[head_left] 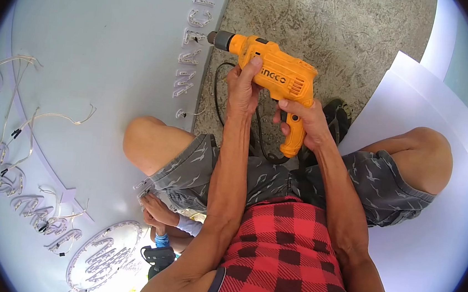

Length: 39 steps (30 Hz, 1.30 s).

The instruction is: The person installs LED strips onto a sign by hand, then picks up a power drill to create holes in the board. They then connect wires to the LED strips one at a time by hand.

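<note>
- Drill (276,74), orange, is held in both hands above the lap, just past the red checked shirt (285,262).
- Another person's hand (157,210) rests at the panel's near edge, beside the left thigh, with a black object just below it that is too small to identify.
- Right hand (303,118): its grip is clamped round the drill's handle, with the forefinger lying along the body.
- Left hand (243,88): its grip is closed over the front of the drill's body, thumb on top.
- Black cord (219,97) loops on the floor under the left wrist.
- Dark shoe (337,113) shows just behind the right hand.
- Chuck (221,38) points left, with its tip at the edge of the white panel (104,40), next to the raised letters reading WATCH (194,42).
- Loose wires (30,122) and more lettering lie across the panel's left side.
- Speckled floor (333,27) stretches beyond the drill, with a white sheet (432,235) lying to the right.
</note>
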Tool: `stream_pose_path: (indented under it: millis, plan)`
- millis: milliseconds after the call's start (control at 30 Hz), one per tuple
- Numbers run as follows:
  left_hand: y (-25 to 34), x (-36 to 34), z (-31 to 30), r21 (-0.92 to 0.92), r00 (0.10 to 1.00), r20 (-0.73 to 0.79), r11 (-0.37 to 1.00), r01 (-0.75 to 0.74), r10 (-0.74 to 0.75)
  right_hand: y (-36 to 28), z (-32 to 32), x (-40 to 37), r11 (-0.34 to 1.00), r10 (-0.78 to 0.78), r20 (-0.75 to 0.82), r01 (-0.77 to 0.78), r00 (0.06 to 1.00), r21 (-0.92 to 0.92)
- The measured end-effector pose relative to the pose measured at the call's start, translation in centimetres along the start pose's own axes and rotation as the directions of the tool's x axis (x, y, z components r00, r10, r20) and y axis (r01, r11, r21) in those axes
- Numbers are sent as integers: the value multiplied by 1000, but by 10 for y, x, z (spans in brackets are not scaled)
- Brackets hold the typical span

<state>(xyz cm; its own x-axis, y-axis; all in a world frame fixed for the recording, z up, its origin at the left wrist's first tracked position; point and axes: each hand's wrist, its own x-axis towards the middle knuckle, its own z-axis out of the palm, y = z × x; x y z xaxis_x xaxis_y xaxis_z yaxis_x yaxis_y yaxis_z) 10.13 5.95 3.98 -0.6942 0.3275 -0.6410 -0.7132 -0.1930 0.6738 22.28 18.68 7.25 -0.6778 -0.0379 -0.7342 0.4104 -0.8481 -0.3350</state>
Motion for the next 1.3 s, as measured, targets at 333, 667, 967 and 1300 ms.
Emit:
stream_pose_path:
  millis: [333, 667, 967, 1300]
  plan:
    - [-1, -3, -4, 15, 995, -54, 997, -80, 81, 13, 8, -1, 1000, 12, 7, -12, 1000, 27]
    - [20, 13, -11, -95, 991, -35, 987, -129, 126, 5, 34, 17, 1000, -6, 72, 6, 997, 1]
    - [7, 6, -3, -93, 985, -28, 981, -172, 170, 3, 25, 8, 992, 36, 19, -34, 999, -120]
    - [20, 8, -1, -196, 979, -37, 959, -205, 201, -6, 41, 8, 983, -39, 61, 50, 997, -179]
